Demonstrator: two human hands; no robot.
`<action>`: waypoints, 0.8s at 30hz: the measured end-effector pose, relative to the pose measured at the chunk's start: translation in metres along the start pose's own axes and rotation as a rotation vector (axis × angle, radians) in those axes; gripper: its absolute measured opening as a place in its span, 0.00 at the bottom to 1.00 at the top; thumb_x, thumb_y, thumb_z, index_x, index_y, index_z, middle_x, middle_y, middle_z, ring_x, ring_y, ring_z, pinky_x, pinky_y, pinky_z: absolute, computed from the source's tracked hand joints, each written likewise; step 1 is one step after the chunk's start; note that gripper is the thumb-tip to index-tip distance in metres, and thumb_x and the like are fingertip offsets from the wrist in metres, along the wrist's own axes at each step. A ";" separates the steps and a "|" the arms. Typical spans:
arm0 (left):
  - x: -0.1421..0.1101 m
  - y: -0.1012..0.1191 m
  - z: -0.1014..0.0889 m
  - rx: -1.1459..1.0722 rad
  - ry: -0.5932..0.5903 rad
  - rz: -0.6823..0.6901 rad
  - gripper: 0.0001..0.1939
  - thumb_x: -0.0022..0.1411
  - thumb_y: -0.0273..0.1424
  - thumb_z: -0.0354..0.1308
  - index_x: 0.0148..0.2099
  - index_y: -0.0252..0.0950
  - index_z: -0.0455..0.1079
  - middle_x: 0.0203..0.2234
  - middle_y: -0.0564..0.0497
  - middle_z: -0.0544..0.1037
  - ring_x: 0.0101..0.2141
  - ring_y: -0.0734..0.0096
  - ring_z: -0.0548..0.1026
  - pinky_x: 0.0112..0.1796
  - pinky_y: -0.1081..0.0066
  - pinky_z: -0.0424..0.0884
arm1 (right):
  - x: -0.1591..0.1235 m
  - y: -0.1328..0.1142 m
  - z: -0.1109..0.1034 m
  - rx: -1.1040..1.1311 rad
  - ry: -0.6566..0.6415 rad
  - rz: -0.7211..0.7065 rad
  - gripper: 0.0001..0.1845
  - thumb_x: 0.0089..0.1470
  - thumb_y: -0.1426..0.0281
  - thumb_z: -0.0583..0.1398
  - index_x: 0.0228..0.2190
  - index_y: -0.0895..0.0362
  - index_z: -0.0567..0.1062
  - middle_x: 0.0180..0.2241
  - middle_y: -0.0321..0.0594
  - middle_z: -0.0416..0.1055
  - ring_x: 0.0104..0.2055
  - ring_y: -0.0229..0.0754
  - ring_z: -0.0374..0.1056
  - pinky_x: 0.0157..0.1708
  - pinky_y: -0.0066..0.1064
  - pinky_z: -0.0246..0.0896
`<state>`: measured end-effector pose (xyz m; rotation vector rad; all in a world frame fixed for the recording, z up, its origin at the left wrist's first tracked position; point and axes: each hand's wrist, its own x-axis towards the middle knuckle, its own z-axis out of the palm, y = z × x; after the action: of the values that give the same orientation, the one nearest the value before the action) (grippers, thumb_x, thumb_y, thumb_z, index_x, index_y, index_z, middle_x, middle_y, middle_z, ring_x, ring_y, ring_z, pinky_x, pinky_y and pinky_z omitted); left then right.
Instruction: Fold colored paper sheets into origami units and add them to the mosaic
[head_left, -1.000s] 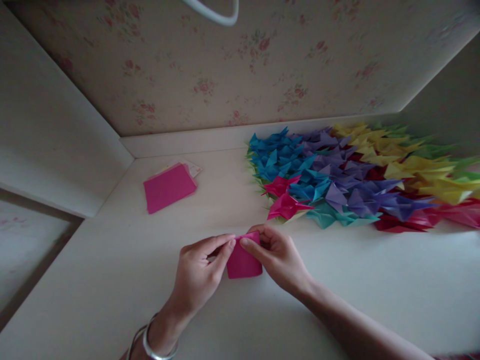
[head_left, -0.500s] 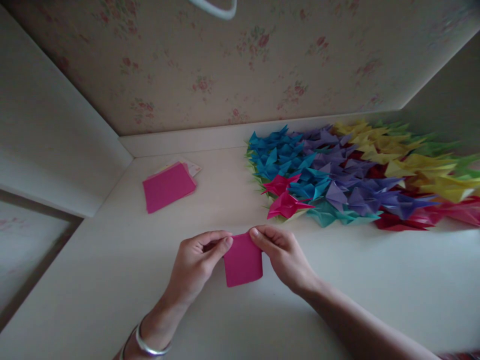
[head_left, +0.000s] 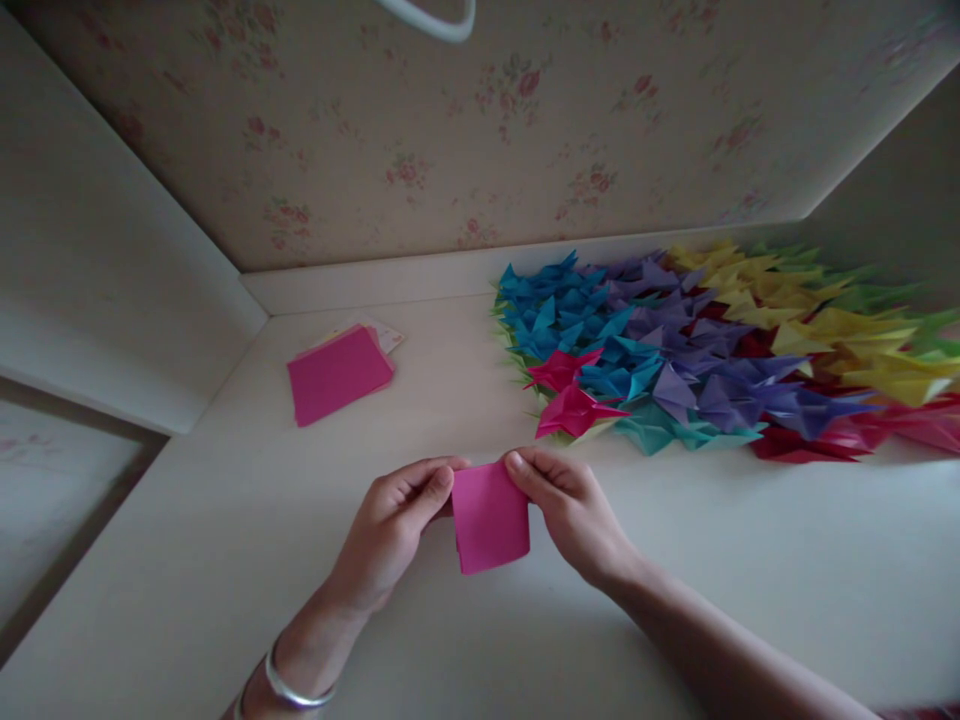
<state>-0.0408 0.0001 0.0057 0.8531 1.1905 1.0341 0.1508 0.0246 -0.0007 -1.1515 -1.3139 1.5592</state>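
A folded square of pink origami paper (head_left: pixel 491 520) is held up between my two hands over the white table. My left hand (head_left: pixel 405 525) pinches its upper left corner, thumb in front and fingers behind. At the upper right corner my right hand (head_left: pixel 566 505) grips the paper between thumb and curled fingers. The paper's lower edge hangs free and curves slightly, with a second layer showing along the left side. A silver bangle (head_left: pixel 289 690) circles my left wrist.
Folded paper cranes (head_left: pixel 675 350) in blue, purple, yellow, red and green crowd the table's back right. A stack of pink paper sheets (head_left: pixel 340 375) lies at the back left. Behind stands a flowered wall (head_left: pixel 450 150), with a white panel (head_left: pixel 112 230) at left.
My hands have moved apart from the middle of the paper's top edge to its corners. The paper now tilts toward the light and looks brighter.
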 end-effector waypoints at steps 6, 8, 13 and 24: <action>0.003 -0.001 0.002 0.260 0.047 0.120 0.15 0.64 0.40 0.61 0.43 0.33 0.79 0.28 0.49 0.82 0.30 0.67 0.78 0.34 0.72 0.74 | -0.001 0.005 0.003 -0.026 -0.020 -0.016 0.23 0.63 0.56 0.55 0.22 0.57 0.64 0.23 0.31 0.53 0.26 0.35 0.49 0.25 0.28 0.45; 0.002 -0.001 0.004 0.379 0.119 0.171 0.15 0.64 0.42 0.60 0.40 0.34 0.79 0.25 0.51 0.79 0.28 0.68 0.76 0.31 0.74 0.72 | -0.003 0.006 0.005 -0.050 -0.005 -0.037 0.22 0.64 0.56 0.54 0.23 0.57 0.65 0.23 0.31 0.53 0.26 0.35 0.50 0.25 0.28 0.46; -0.002 -0.003 0.012 0.296 0.123 0.112 0.21 0.68 0.47 0.51 0.45 0.35 0.75 0.29 0.49 0.80 0.31 0.64 0.77 0.31 0.71 0.73 | -0.006 0.006 0.008 -0.194 0.113 -0.102 0.20 0.65 0.59 0.54 0.24 0.57 0.67 0.22 0.32 0.56 0.24 0.35 0.51 0.23 0.27 0.46; -0.007 -0.012 0.023 0.747 0.241 0.275 0.17 0.71 0.42 0.46 0.31 0.40 0.62 0.19 0.57 0.68 0.20 0.71 0.68 0.23 0.74 0.61 | -0.003 0.017 0.018 0.076 0.107 -0.025 0.17 0.60 0.55 0.60 0.34 0.58 0.75 0.28 0.38 0.70 0.29 0.38 0.63 0.26 0.26 0.57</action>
<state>-0.0170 -0.0106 0.0013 1.5357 1.7429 0.9238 0.1342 0.0140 -0.0157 -1.1509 -1.1852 1.4957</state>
